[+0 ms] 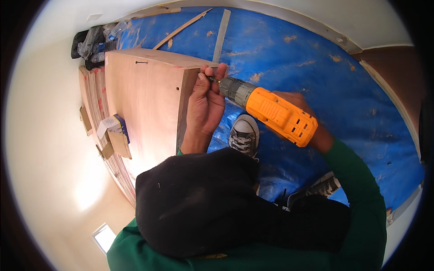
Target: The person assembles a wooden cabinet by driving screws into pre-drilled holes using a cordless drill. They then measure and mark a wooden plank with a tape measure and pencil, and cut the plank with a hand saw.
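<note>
An orange and dark grey cordless drill point(280, 115) points left, its chuck close to the corner of a plywood box point(149, 99). My right hand point(296, 100) is closed round the drill's grip, mostly hidden behind the body. At the chuck, my left hand point(207, 106) pinches a thin dark drill bit point(211, 79) between thumb and fingers; whether a screw sits on its tip I cannot tell. A small dark hole point(177, 88) shows in the box's panel, and a dark screw-like piece point(141, 62) lies farther up on it.
A stack of plywood sheets point(97, 90) stands left of the box, with an opened carton point(118, 131) beside it. Blue sheeting point(289, 58) covers the floor, bearing a wood strip point(185, 28) and a grey strip point(221, 36). Bags and bottles point(97, 43) lie at the far left. My shoe point(243, 133) is below the drill.
</note>
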